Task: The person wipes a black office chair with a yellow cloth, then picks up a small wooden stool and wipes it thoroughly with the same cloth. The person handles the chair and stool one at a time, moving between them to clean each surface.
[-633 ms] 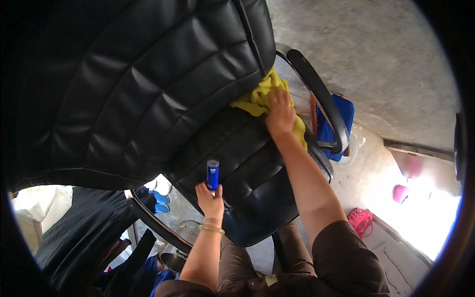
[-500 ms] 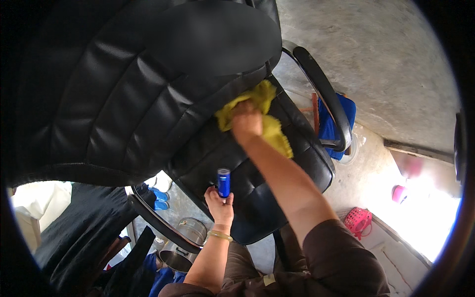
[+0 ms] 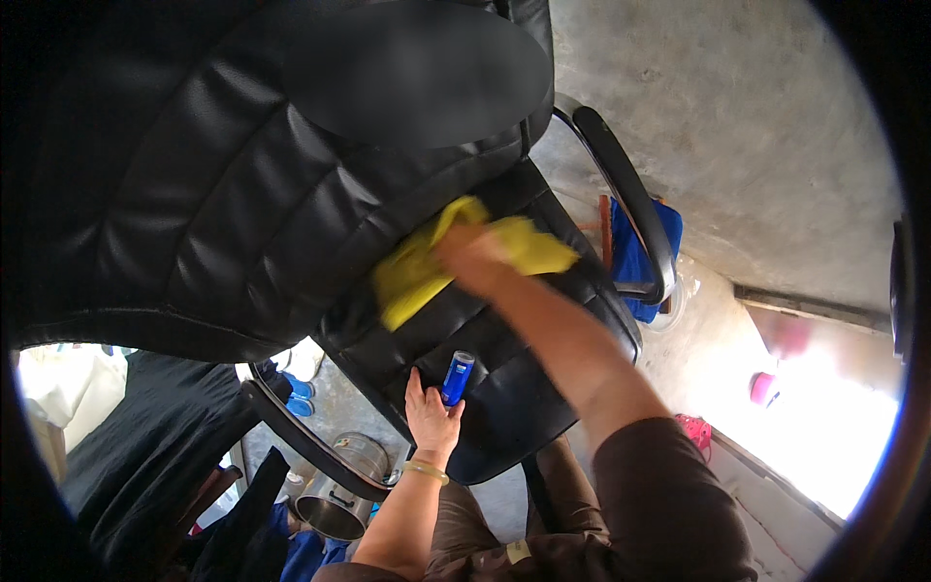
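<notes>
A black padded office chair (image 3: 242, 194) fills the view, its backrest at upper left and its seat (image 3: 504, 378) in the middle. My right hand (image 3: 470, 254) presses a yellow cloth (image 3: 427, 267) against the back of the seat, where it meets the backrest; the hand is blurred by motion. My left hand (image 3: 432, 417) rests on the seat's front left edge and holds a small blue spray bottle (image 3: 457, 377) upright.
The chair's right armrest (image 3: 630, 199) curves over a blue cloth (image 3: 635, 257) on the concrete floor. Its left armrest (image 3: 301, 436) stands above a steel pot (image 3: 335, 490). Dark clothing lies at lower left; pink objects (image 3: 761, 388) sit at right.
My right hand has swept the yellow cloth leftward across the seat, from the right armrest side to the crease below the backrest. The left hand with the bottle stays on the seat's front edge.
</notes>
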A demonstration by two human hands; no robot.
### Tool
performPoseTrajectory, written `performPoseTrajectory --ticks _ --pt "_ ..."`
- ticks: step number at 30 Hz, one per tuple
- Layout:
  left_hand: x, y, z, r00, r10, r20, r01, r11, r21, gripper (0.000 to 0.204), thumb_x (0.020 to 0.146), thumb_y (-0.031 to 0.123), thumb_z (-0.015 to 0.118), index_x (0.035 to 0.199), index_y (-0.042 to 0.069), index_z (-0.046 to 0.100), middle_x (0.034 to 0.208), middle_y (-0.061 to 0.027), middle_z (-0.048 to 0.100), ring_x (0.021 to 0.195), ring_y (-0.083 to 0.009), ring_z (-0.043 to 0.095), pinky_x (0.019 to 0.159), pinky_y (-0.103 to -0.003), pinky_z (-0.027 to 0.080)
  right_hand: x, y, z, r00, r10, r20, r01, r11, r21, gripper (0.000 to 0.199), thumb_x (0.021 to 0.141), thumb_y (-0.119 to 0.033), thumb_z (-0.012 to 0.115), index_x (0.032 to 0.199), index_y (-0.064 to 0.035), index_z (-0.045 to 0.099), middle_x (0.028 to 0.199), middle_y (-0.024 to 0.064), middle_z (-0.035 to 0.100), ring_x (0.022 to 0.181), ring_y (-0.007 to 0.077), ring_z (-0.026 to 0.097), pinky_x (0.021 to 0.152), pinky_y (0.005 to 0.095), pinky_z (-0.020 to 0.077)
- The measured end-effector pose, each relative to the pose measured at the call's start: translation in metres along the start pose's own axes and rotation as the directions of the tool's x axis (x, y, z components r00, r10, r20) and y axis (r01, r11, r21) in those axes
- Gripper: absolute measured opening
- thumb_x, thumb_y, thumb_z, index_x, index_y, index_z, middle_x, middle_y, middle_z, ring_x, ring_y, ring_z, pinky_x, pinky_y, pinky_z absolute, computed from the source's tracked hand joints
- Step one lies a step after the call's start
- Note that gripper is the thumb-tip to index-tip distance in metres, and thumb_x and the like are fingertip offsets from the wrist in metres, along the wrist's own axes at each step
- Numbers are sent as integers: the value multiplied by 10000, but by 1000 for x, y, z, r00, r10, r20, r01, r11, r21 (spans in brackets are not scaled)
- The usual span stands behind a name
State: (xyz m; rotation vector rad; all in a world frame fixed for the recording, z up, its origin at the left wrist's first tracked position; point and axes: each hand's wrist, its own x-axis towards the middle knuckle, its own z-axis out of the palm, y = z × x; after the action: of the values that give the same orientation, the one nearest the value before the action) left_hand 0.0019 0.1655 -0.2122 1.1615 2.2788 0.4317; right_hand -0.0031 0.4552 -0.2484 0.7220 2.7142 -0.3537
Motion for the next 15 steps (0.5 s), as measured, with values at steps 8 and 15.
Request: performPoseTrajectory --ticks 8,15 --pt "2 -4 4 1000 22 -18 -22 1000 -19 460 637 254 791 872 -39 525 1378 -272 320 1203 -429 365 1002 -475 337 -14 66 -44 905 423 -31 -419 879 -227 298 855 -207 497 1111 -111 616 1053 51 621 1013 233 551 780 412 423" --pt "3 -9 1 1000 -12 -12 11 996 -91 446 676 253 770 912 -37 528 1350 -249 359 1188 -407 385 982 -453 368 -39 -133 27 883 -206 -423 229 973 5 255 743 -201 608 990 -159 653 894 19 639 877 201 596 734 336 443"
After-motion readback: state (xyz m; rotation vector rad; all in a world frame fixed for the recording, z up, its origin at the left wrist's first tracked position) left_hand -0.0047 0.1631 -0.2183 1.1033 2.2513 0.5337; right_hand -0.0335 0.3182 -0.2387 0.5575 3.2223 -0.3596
